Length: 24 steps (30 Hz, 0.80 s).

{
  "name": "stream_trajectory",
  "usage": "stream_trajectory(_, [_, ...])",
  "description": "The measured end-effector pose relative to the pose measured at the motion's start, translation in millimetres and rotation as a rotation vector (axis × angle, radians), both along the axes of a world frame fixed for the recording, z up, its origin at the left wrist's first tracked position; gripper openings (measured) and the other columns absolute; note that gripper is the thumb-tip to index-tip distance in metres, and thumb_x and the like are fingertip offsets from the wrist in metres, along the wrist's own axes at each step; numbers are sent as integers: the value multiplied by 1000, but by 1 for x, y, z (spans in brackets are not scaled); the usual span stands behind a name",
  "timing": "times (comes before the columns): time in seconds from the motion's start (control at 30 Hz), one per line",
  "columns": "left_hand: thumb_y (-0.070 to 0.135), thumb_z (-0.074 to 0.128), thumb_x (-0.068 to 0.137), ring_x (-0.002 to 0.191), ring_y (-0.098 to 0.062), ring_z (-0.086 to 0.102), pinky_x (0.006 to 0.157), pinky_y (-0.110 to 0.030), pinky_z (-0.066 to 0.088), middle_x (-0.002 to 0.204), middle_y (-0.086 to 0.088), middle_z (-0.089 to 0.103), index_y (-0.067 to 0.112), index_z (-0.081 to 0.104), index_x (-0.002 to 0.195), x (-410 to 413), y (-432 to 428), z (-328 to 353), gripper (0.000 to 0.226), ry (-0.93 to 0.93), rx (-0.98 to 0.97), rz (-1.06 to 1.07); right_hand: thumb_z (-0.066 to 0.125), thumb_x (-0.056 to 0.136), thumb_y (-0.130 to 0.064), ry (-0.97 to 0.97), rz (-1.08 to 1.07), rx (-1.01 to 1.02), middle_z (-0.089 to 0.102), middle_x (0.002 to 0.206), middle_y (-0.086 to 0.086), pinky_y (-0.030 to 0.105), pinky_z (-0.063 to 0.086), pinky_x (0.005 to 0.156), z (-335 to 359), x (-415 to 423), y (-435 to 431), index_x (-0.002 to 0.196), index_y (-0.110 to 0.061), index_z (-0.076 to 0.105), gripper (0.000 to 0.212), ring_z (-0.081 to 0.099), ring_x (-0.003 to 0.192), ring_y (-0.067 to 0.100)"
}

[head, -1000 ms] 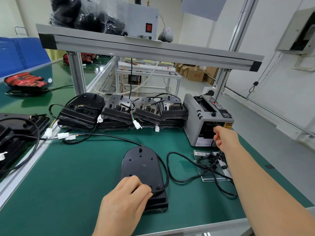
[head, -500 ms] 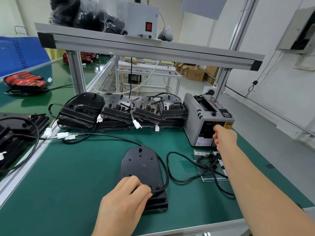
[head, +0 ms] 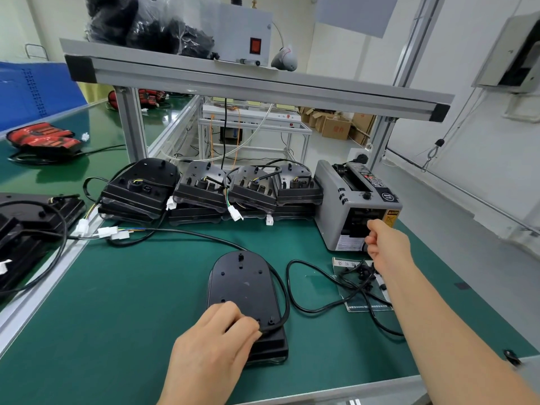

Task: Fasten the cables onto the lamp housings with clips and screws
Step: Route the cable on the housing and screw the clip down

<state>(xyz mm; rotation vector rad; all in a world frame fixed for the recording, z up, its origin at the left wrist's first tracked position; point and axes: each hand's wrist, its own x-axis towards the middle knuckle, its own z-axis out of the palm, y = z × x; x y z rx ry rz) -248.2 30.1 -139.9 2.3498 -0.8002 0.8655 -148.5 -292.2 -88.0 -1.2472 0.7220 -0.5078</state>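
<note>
A black lamp housing [head: 242,285] lies flat on the green mat in front of me. Its black cable [head: 295,296] runs round its right edge and loops off to the right. My left hand [head: 213,343] rests on the housing's near end, its curled fingertips holding the cable against the housing. My right hand [head: 385,244] reaches to the outlet of the grey tape dispenser [head: 350,206], with fingers curled in a pinch there. The fingers hide the tape itself. Small black clips [head: 365,273] lie on a sheet under my right forearm.
Several more lamp housings [head: 204,188] with wired white connectors stand in a row along the back of the mat. Other housings [head: 26,226] are stacked at the left. An aluminium frame shelf [head: 248,83] runs overhead. A small black part [head: 510,355] sits at the front right edge.
My right hand has shifted only slightly at the dispenser's outlet. The left hand and the housing have stayed put.
</note>
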Motion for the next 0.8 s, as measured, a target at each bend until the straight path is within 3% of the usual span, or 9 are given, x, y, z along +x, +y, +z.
stream_trajectory(0.13, [34,52,85,70,-4,46,35,-23,39,72,12,51,28,62,71,0,1,-3,17,19,-7,-4,56,88,-6,-96,291,25,38,54,-5,13,19,32,0,-15,18,71,-16,45,23,31,42,4])
stream_trajectory(0.27, [39,54,84,72,-2,50,43,-22,45,77,15,53,30,65,79,1,4,-5,15,77,-49,-31,54,88,-9,-92,728,-172,45,54,-3,14,26,37,8,-31,56,54,-21,49,36,39,45,7])
stream_trajectory(0.37, [43,56,83,77,3,54,62,-13,45,86,19,58,28,68,85,1,9,-6,19,141,-135,-74,63,77,-24,-22,963,-389,64,66,-2,16,42,57,16,-36,97,55,-24,59,23,52,59,7])
stream_trajectory(0.47, [35,60,84,88,5,57,75,-6,42,96,22,58,28,66,89,0,15,-9,10,235,-365,-60,66,69,-29,-20,1164,-552,63,80,-16,11,41,75,16,-34,134,58,-28,63,11,56,76,0])
stream_trajectory(0.5, [29,63,85,89,4,58,76,-6,42,95,22,58,29,65,88,2,17,-11,4,266,-453,-20,67,71,-25,-12,1221,-586,63,83,-19,8,40,75,15,-32,144,57,-29,62,16,56,78,-2])
stream_trajectory(0.6, [9,68,84,92,-2,57,79,-14,44,95,21,58,32,63,86,11,22,-18,24,358,-562,127,69,81,-12,14,1300,-702,62,89,-17,3,38,72,10,-26,161,56,-29,60,31,55,79,-6])
stream_trajectory(0.7, [15,69,83,96,-6,55,85,-27,46,101,25,56,43,57,91,20,26,-21,32,542,-561,151,68,82,-7,16,1357,-827,62,93,-8,2,37,72,11,-21,172,61,-20,61,25,53,82,-7])
stream_trajectory(0.8, [13,66,85,104,-6,54,87,-21,44,105,25,55,50,55,99,23,27,-22,42,667,-614,71,67,82,-4,10,1399,-917,64,97,8,2,35,71,15,-21,181,64,-11,64,20,50,82,-2])
